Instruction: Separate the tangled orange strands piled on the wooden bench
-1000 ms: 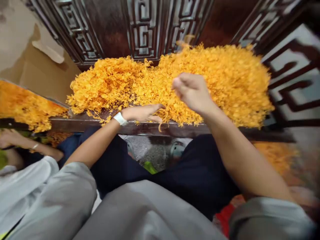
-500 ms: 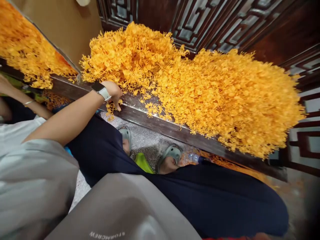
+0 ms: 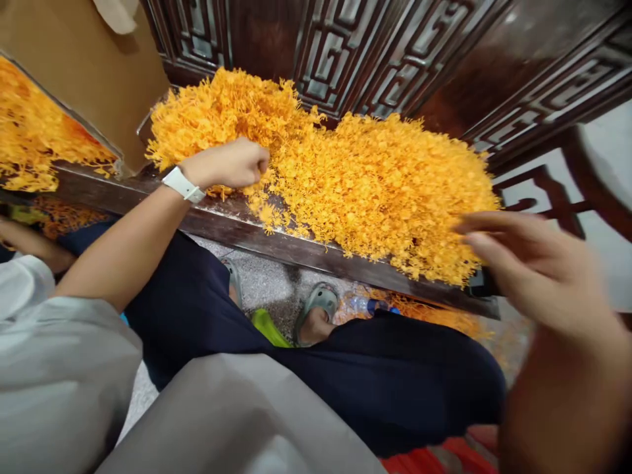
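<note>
A big heap of small orange-yellow plastic flower-like pieces (image 3: 375, 191) with thin prongs lies on a dark wooden bench (image 3: 237, 227). My left hand (image 3: 237, 163), with a white watch strap (image 3: 184, 184) at the wrist, is over the left part of the heap. Its fingers are curled closed, and whatever they hold is hidden. My right hand (image 3: 538, 270), somewhat blurred, is at the right end of the heap. Its thumb and fingers are stretched toward the pieces with a small gap between them, and nothing shows in it.
A cardboard box (image 3: 93, 72) stands on the bench at left, with more orange pieces (image 3: 29, 125) beyond it. Carved dark wood panels (image 3: 336, 52) rise behind. Below are my sandals (image 3: 318, 299), a plastic bottle (image 3: 368, 305) and a bright green thing (image 3: 269, 327). A person's arm (image 3: 34, 240) shows at left.
My left hand has risen from the bench's front edge onto the heap, its fingers now curled. My right hand has come into view from the right. The view has shifted somewhat.
</note>
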The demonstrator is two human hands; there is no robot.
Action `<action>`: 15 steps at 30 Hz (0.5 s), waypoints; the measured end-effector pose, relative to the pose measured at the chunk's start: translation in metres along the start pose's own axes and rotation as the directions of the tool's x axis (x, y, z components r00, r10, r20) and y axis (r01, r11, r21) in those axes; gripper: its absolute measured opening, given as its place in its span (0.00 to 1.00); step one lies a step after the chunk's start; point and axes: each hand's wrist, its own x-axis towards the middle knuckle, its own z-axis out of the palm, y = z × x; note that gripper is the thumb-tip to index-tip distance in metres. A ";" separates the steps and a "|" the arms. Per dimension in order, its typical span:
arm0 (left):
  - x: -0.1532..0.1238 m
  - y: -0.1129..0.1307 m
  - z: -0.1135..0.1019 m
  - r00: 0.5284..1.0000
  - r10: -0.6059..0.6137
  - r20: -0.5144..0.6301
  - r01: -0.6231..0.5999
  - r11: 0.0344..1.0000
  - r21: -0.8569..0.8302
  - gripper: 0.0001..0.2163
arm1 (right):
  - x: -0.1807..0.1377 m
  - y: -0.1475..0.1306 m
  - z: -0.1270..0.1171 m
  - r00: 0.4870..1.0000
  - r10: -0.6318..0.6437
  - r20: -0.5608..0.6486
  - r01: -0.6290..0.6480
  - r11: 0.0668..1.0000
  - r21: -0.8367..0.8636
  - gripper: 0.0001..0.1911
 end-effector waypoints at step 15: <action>0.042 -0.001 0.017 0.951 -0.061 -0.303 -0.178 0.694 -0.698 0.12 | 0.195 -0.107 0.252 0.968 -0.009 0.250 -0.209 0.517 0.830 0.31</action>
